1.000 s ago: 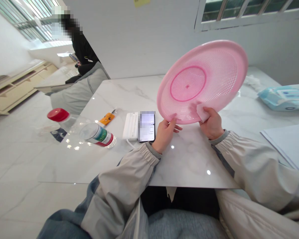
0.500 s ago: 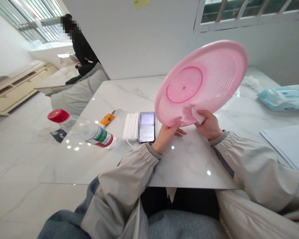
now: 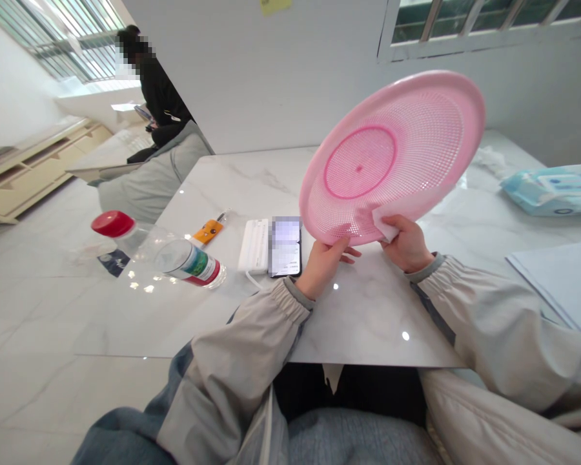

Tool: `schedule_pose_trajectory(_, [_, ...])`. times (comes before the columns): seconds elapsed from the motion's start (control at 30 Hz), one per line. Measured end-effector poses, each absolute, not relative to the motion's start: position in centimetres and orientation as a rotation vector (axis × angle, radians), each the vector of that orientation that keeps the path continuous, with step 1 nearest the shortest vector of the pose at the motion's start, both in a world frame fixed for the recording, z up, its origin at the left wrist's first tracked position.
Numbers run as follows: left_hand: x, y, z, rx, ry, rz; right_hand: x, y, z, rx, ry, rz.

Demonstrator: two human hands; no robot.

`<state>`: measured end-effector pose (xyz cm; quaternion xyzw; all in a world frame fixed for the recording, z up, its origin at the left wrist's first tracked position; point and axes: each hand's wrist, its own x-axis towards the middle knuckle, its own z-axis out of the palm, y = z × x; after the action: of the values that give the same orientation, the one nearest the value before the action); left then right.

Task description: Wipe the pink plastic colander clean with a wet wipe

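I hold a round pink perforated basket (image 3: pixel 392 152) tilted up above the white marble table (image 3: pixel 368 316), its underside facing me. My left hand (image 3: pixel 325 263) pinches the basket's lower rim between thumb and fingers. My right hand (image 3: pixel 405 242) is closed on a white wipe (image 3: pixel 381 225) and presses it against the mesh near the lower rim.
A phone (image 3: pixel 285 247) and a white power bank (image 3: pixel 254 245) lie left of my left hand. A clear bottle with a red cap (image 3: pixel 174 253) lies on its side. A pack of wet wipes (image 3: pixel 556 188) and papers (image 3: pixel 566 278) sit right. A person (image 3: pixel 157 97) sits at the far left.
The basket has tipped and shifted slightly left and up. My right hand with the wipe slid a little left along the lower rim; my left hand regripped the rim.
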<state>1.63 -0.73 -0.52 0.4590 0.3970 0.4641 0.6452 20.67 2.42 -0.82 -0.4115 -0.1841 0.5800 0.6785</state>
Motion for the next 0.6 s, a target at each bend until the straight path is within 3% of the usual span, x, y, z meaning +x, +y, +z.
schedule_pose_trajectory(0.17, [1.3, -0.1, -0.7, 1.004, 1.06, 1.323, 21.4, 3.1, -1.4, -0.987, -0.316, 1.149])
schedule_pose_trajectory(0.6, [1.5, -0.1, -1.0, 0.835, 0.953, 1.362, 21.9, 3.5, -2.1, -1.003, -0.37, 1.159])
